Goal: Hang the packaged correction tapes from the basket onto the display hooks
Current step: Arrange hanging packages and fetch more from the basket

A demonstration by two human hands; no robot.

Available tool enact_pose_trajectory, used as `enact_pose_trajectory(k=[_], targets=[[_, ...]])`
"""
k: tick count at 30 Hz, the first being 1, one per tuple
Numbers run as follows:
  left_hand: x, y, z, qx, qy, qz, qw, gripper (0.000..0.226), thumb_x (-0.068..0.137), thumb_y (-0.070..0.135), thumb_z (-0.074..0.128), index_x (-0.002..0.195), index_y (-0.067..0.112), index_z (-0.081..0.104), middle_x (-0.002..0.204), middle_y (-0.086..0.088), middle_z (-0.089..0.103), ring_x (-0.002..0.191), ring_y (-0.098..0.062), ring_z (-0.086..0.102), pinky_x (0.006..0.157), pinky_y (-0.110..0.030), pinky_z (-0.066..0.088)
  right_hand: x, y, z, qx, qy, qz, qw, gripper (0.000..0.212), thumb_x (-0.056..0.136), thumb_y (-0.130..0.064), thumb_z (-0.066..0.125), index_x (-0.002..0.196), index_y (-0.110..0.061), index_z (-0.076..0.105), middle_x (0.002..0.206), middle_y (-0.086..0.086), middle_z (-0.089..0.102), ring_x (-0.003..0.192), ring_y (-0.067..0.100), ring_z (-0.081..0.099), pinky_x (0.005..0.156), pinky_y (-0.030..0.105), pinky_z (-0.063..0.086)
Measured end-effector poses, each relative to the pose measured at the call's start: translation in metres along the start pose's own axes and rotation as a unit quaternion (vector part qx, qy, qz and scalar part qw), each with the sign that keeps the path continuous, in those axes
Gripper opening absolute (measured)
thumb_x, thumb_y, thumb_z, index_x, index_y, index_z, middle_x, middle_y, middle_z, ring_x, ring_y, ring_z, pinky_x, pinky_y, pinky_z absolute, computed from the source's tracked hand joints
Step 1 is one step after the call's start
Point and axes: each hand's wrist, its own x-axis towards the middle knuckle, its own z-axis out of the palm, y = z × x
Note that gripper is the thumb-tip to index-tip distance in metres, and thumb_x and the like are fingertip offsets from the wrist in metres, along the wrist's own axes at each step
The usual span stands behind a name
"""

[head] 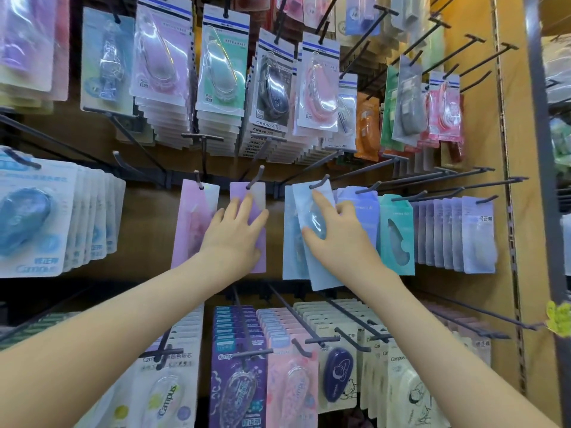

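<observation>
Flat left hand (234,234) steadies a hung purple pack (238,193) while the right hand (336,239) grips a tilted blue pack (304,208), seemingly half-hooked.

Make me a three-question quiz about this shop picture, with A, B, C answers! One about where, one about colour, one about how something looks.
1. Where is the left hand?
A. on a purple pack
B. on a green pack
C. on an orange pack

2. The right hand holds a pack. Its colour?
A. black
B. light blue
C. orange

3. How does that pack look?
A. straight up
B. tilted
C. folded in half

Answers: 1 A, the left hand presses flat on the purple pack. 2 B, the light blue pack shows under the right hand. 3 B, its bottom leans right of its top.
</observation>
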Motion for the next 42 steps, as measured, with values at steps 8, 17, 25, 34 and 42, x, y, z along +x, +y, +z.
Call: enact_pose_trajectory(k=[8, 17, 25, 34, 42], targets=[[-0.012, -0.006, -0.011, -0.015, -0.012, 0.014, 1.0, 0.072, 0.095, 0.046, 0.047, 0.153, 0.023, 0.009, 0.159, -0.014, -0.002, 0.146, -0.028, 0.008, 0.117, -0.04, 0.021, 0.015, 0.004, 0.042, 0.031, -0.011, 0.017, 0.999, 0.074, 0.1, -0.024, 0.047, 0.152, -0.034, -0.004, 0.144, 0.014, 0.028, 0.1, 0.028, 0.054, 0.075, 0.032, 0.045], [-0.1, -0.021, -0.056, -0.198, 0.089, -0.08, 0.973, 0.056, 0.092, 0.034, 0.057, 0.144, 0.022, 0.04, 0.156, -0.01, 0.024, 0.143, -0.023, 0.024, 0.112, -0.034, 0.028, -0.042, -0.041, 0.047, 0.088, 0.079, -0.085, 0.989, 0.066, 0.097, -0.021, 0.049, 0.153, -0.027, 0.014, 0.16, 0.005, 0.01, 0.147, 0.017, 0.003, 0.115, 0.026, 0.008], [-0.292, -0.078, -0.074, -0.157, 0.071, -0.188, 0.967, 0.051, 0.087, 0.031, 0.05, 0.134, 0.01, 0.051, 0.134, -0.006, 0.052, 0.124, -0.013, 0.043, 0.101, -0.007, 0.019, -0.153, -0.186, 0.118, 0.291, -0.038, -0.267, 0.918, 0.06, 0.09, -0.017, 0.049, 0.148, -0.012, 0.034, 0.144, 0.012, 0.043, 0.137, 0.021, 0.034, 0.113, 0.034, 0.032], [-0.61, -0.185, -0.078, -0.128, -0.152, -0.455, 0.868, 0.058, 0.078, 0.045, 0.04, 0.122, 0.012, 0.057, 0.111, -0.008, 0.062, 0.099, -0.03, 0.062, 0.082, -0.037, 0.052, -0.344, -0.406, 0.256, 0.378, -0.315, -0.341, 0.801, 0.052, 0.095, -0.016, 0.051, 0.145, -0.009, 0.038, 0.137, 0.008, 0.048, 0.127, 0.023, 0.042, 0.105, 0.036, 0.036], [-0.922, -0.189, -0.051, -0.146, -0.323, -0.722, 0.595, 0.057, 0.075, 0.033, 0.04, 0.121, 0.003, 0.057, 0.111, -0.022, 0.061, 0.101, -0.041, 0.06, 0.082, -0.041, 0.047, -0.615, -0.516, 0.403, 0.309, -0.569, -0.335, 0.684, 0.05, 0.075, -0.013, 0.056, 0.124, -0.004, 0.055, 0.104, 0.02, 0.063, 0.095, 0.031, 0.06, 0.076, 0.036, 0.053]])
